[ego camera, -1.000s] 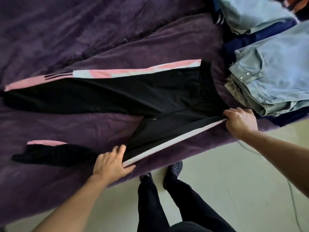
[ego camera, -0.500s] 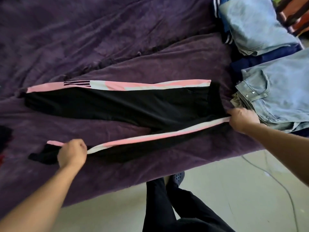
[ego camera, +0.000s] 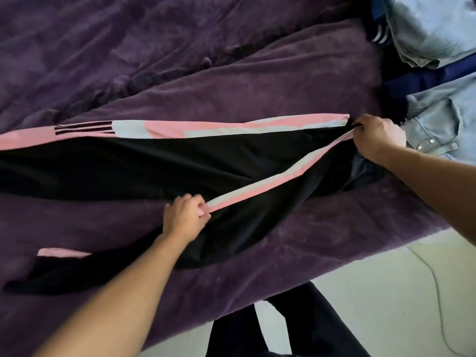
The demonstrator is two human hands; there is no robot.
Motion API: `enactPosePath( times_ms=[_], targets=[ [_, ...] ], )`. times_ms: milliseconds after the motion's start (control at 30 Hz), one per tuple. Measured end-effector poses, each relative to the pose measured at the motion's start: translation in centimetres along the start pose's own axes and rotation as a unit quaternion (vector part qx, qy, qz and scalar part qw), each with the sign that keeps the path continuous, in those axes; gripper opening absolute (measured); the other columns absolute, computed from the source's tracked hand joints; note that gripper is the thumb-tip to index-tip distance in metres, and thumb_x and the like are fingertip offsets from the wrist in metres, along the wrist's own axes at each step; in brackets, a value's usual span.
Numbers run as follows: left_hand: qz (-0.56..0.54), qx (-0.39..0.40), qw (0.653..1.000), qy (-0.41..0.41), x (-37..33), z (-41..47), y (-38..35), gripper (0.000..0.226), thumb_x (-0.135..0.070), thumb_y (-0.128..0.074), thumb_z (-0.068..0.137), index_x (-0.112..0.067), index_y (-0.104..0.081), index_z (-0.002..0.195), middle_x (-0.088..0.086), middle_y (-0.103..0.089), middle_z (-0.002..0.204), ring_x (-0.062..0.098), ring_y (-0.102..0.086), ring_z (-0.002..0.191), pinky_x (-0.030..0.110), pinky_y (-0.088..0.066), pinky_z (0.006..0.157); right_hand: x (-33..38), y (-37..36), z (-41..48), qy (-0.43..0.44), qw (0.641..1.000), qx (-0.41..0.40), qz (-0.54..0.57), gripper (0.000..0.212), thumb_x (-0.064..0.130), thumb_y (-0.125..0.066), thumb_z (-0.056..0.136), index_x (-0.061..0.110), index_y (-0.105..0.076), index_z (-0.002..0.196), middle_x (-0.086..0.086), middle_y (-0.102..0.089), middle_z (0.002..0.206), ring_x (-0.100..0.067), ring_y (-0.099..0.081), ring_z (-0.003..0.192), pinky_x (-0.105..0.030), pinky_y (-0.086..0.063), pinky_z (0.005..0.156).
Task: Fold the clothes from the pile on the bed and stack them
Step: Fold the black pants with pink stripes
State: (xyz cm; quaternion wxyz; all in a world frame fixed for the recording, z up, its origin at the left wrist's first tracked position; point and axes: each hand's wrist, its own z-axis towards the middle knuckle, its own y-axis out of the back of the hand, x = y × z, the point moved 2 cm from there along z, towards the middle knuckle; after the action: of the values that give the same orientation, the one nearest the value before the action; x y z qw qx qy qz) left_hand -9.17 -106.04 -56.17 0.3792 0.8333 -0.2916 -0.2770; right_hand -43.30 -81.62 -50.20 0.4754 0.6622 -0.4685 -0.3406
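**Track pants (ego camera: 128,168) spread on the purple blanket (ego camera: 257,86), both hands on the near leg**

Just off the blanket's near edge, the person's legs (ego camera: 296,328) in black trousers stand on a pale floor (ego camera: 386,292), where a thin cable (ego camera: 435,279) trails.

On the blanket, the pants lie lengthwise. They are black with a pink and pale-blue stripe down each side. The cuff end of the near leg lies flat toward the blanket's near left corner. Its middle is raised and twisted up to the left hand (ego camera: 184,217), whose fingers and thumb pinch the stripe. From there the stripe runs taut to the right hand (ego camera: 377,137), which grips the waistband end with curled fingers near the blanket's right end. The far leg lies flat, its stripe facing up, with three dark bars printed on it toward the left.

At the blanket's right end, just beside the right hand, sits a folded pair of light-blue jeans (ego camera: 443,130). Farther back lie a navy garment (ego camera: 417,81) and another folded pale denim piece (ego camera: 425,29).
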Motion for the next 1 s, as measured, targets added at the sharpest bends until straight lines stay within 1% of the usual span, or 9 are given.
enactPosePath(
  times_ms=[67, 167, 267, 400, 533, 667, 867, 933, 1000],
  targets=[
    [-0.058, -0.022, 0.998, 0.001, 0.2, 0.1, -0.3, 0.007, -0.022, -0.062, 0.087, -0.016, -0.063, 0.088, 0.007, -0.068, 0.088, 0.033, -0.063, 0.090, 0.039, -0.044, 0.075, -1.2, -0.2, -0.2, -0.011, 1.000, -0.001, -0.007, 0.029, 0.023, -0.045, 0.093, 0.016, -0.063, 0.115, -0.027, -0.062, 0.111, -0.044, -0.058, 0.102, -0.044, -0.045, 0.085],
    [-0.182, -0.104, 0.978, 0.017, 1.9, 0.6, 2.5, 0.008, -0.012, -0.058, 0.089, -0.010, -0.055, 0.082, 0.016, -0.066, 0.073, 0.040, -0.063, 0.075, 0.042, -0.046, 0.065, -2.6, 0.2, -0.4, -0.030, 1.000, 0.000, -0.008, 0.029, 0.030, -0.045, 0.097, 0.011, -0.060, 0.111, -0.029, -0.061, 0.110, -0.045, -0.058, 0.103, -0.045, -0.044, 0.085],
    [-0.150, -0.173, 0.973, -0.009, 3.0, 3.6, 7.1, 0.006, -0.012, -0.053, 0.091, -0.007, -0.052, 0.088, 0.024, -0.064, 0.078, 0.046, -0.060, 0.076, 0.047, -0.045, 0.065, -1.9, 0.5, 0.6, -0.018, 1.000, -0.009, -0.011, 0.026, 0.028, -0.044, 0.097, 0.007, -0.057, 0.105, -0.030, -0.061, 0.107, -0.046, -0.058, 0.100, -0.046, -0.044, 0.083],
    [-0.080, -0.206, 0.973, 0.072, 3.5, 10.3, 10.9, 0.013, -0.016, -0.047, 0.093, -0.006, -0.053, 0.099, 0.029, -0.062, 0.101, 0.048, -0.056, 0.096, 0.048, -0.044, 0.077, 0.9, -0.4, 3.5, 0.023, 0.999, -0.039, -0.013, 0.024, 0.025, -0.046, 0.096, 0.008, -0.056, 0.110, -0.025, -0.061, 0.111, -0.044, -0.056, 0.104, -0.046, -0.040, 0.087],
    [-0.090, -0.198, 0.967, 0.137, 3.3, 12.1, 10.9, 0.029, -0.020, -0.053, 0.090, -0.011, -0.050, 0.117, 0.021, -0.054, 0.122, 0.040, -0.050, 0.114, 0.047, -0.040, 0.093, 2.7, -1.9, 4.4, 0.064, 0.996, -0.058, -0.038, 0.043, 0.030, -0.054, 0.091, 0.019, -0.048, 0.132, -0.016, -0.051, 0.130, -0.038, -0.042, 0.122, -0.049, -0.030, 0.099],
    [-0.102, -0.198, 0.965, 0.140, 4.0, 6.3, 9.2, 0.020, -0.017, -0.059, 0.087, -0.009, -0.058, 0.106, 0.020, -0.056, 0.110, 0.040, -0.054, 0.103, 0.048, -0.046, 0.085, 6.7, -2.4, 1.1, 0.165, 0.983, -0.082, -0.007, 0.050, 0.021, -0.062, 0.080, 0.018, -0.053, 0.129, -0.011, -0.052, 0.130, -0.037, -0.043, 0.120, -0.050, -0.032, 0.098],
    [-0.054, -0.140, 0.967, 0.205, 12.7, -5.7, 5.7, 0.010, -0.004, -0.068, 0.075, -0.006, -0.066, 0.084, 0.018, -0.059, 0.087, 0.042, -0.059, 0.085, 0.047, -0.049, 0.071, 16.9, -4.1, -6.6, 0.291, 0.952, 0.035, 0.090, 0.027, 0.017, -0.062, 0.084, 0.015, -0.068, 0.111, -0.008, -0.065, 0.108, -0.034, -0.059, 0.103, -0.042, -0.046, 0.081],
    [0.002, -0.096, 0.971, 0.217, 16.6, -8.7, 4.4, 0.016, -0.007, -0.072, 0.071, -0.008, -0.068, 0.087, 0.015, -0.060, 0.089, 0.040, -0.058, 0.088, 0.046, -0.050, 0.071, 20.7, -4.9, -9.4, 0.324, 0.935, 0.077, 0.122, 0.021, 0.017, -0.060, 0.087, 0.016, -0.069, 0.106, -0.004, -0.067, 0.104, -0.031, -0.063, 0.097, -0.037, -0.048, 0.076],
    [0.079, -0.050, 0.973, 0.213, 20.2, -11.0, 2.9, 0.036, -0.015, -0.080, 0.065, -0.010, -0.069, 0.099, 0.013, -0.061, 0.098, 0.038, -0.058, 0.094, 0.046, -0.050, 0.076, 24.6, -6.0, -12.0, 0.349, 0.920, 0.113, 0.136, 0.021, 0.018, -0.057, 0.089, 0.018, -0.069, 0.106, -0.001, -0.068, 0.104, -0.029, -0.065, 0.093, -0.035, -0.048, 0.073]
  ],
)
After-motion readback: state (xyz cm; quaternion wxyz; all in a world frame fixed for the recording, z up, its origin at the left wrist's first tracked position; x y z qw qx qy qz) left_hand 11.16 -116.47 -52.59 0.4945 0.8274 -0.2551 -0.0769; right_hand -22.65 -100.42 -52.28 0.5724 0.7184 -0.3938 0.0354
